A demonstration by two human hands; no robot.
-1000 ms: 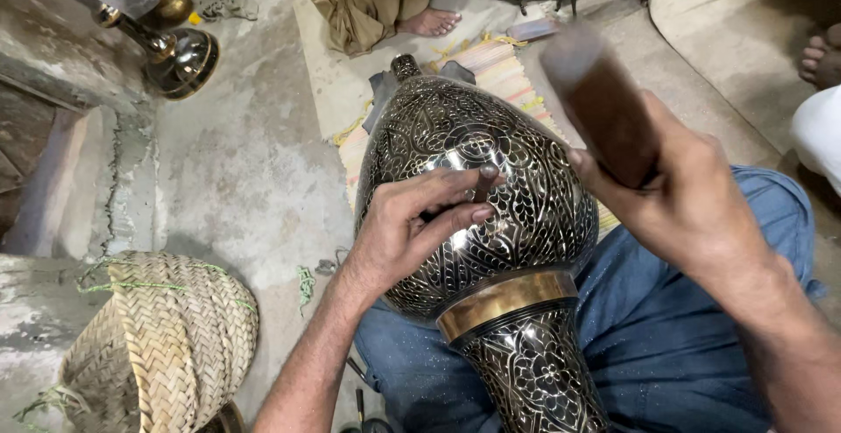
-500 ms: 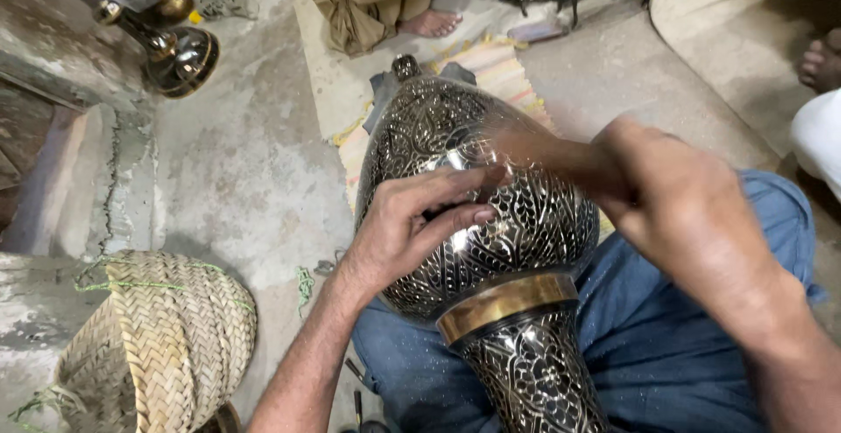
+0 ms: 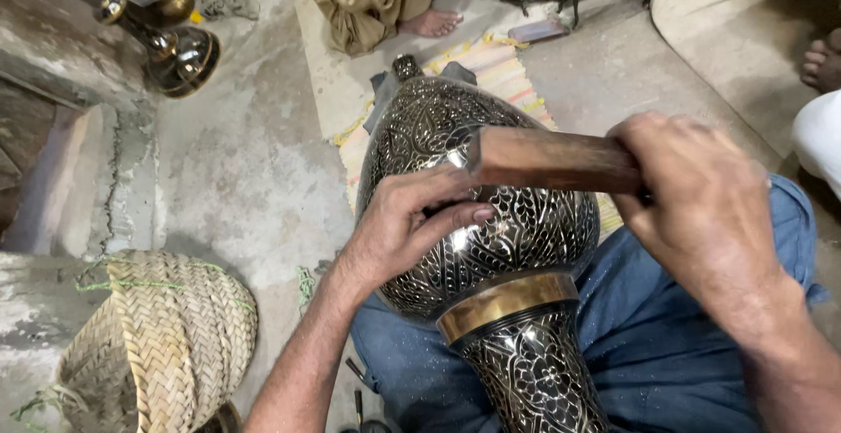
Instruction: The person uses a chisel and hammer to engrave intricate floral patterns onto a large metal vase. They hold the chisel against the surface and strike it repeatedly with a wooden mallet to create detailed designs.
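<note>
The person's right hand [image 3: 701, 214] is clenched around one wooden mallet [image 3: 552, 161], whose head lies level, pointing left over the vase. The left hand [image 3: 407, 223] is pinched on something small against the metal, perhaps a chisel; it is mostly hidden. One engraved silver vase [image 3: 473, 223] with a brass band rests across blue-trousered knees, its long axis running away from the person. One woven basket [image 3: 158, 337] sits at left.
</note>
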